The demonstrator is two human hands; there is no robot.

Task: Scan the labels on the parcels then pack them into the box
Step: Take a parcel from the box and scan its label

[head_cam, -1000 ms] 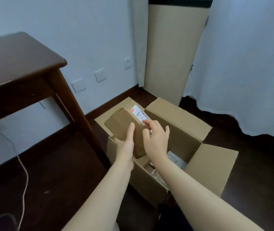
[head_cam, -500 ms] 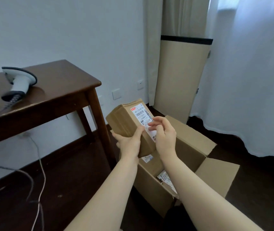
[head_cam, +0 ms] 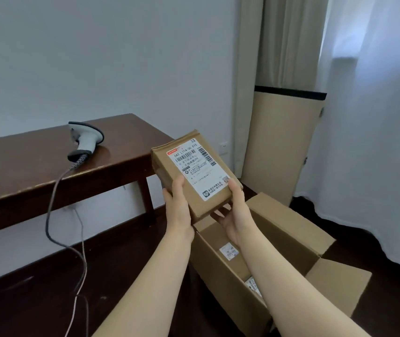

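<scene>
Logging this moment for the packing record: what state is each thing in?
parcel: held up, label facing the camera.
left hand: grips the parcel's left side.
right hand: grips its lower right corner.
box: open, other parcels inside.
scanner: lying on the table, unheld.
</scene>
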